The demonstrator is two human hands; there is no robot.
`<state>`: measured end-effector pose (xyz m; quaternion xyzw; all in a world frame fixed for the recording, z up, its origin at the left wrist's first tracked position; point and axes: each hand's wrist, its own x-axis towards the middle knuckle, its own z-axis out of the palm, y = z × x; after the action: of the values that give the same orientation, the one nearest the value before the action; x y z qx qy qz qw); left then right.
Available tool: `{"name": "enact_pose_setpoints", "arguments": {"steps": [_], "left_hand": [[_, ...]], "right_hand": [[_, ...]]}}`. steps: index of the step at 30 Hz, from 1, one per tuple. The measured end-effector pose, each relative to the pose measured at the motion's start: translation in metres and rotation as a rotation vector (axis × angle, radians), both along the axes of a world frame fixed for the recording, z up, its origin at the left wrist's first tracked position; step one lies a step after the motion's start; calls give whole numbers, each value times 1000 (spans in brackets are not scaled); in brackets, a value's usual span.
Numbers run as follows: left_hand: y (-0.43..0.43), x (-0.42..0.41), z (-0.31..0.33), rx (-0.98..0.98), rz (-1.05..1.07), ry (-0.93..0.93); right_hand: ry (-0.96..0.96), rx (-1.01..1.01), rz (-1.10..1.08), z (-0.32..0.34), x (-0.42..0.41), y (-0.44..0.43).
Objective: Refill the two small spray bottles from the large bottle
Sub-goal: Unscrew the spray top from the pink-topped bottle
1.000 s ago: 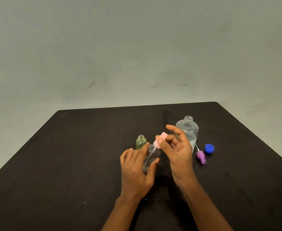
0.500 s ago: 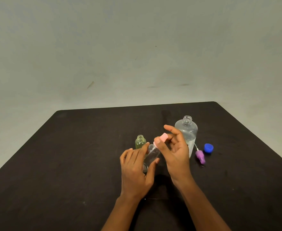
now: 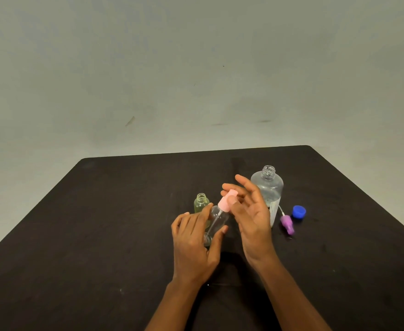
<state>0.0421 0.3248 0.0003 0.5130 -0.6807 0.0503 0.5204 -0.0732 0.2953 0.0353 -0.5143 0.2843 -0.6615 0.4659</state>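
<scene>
Left grip [image 3: 193, 244] around clear bottle [image 3: 216, 219], right grip [image 3: 253, 220] tight on pink cap [image 3: 227, 201]; large bottle's label [image 3: 274, 211] unreadable.

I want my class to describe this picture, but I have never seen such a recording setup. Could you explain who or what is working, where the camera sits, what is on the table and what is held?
There is no machine here: a person works with two bare hands. The single picture comes from a camera worn on the head, looking forward and down. On the dark table stand a large clear plastic bottle, uncapped, and a small yellowish clear bottle, also open. A purple spray head and a round blue cap lie beside the large bottle. The left hand grips a small clear plastic bottle, tilted; the right hand pinches its pink spray top.
</scene>
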Motion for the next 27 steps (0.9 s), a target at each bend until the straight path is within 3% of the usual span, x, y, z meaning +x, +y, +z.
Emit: {"name": "enact_pose_setpoints", "arguments": {"steps": [5,13,21,27], "left_hand": [[0,1,1,14,-1,3],[0,-1,1,12,7,-1],[1,-1,1,28,3,-3],[3,-1,2,43,10,3]], "right_hand": [[47,4,-60,-1,0,0],[-7,5,73,-1,-3,0],[98,-5,-99,1,2,1],[36,12,31,1,-4,2]]}}
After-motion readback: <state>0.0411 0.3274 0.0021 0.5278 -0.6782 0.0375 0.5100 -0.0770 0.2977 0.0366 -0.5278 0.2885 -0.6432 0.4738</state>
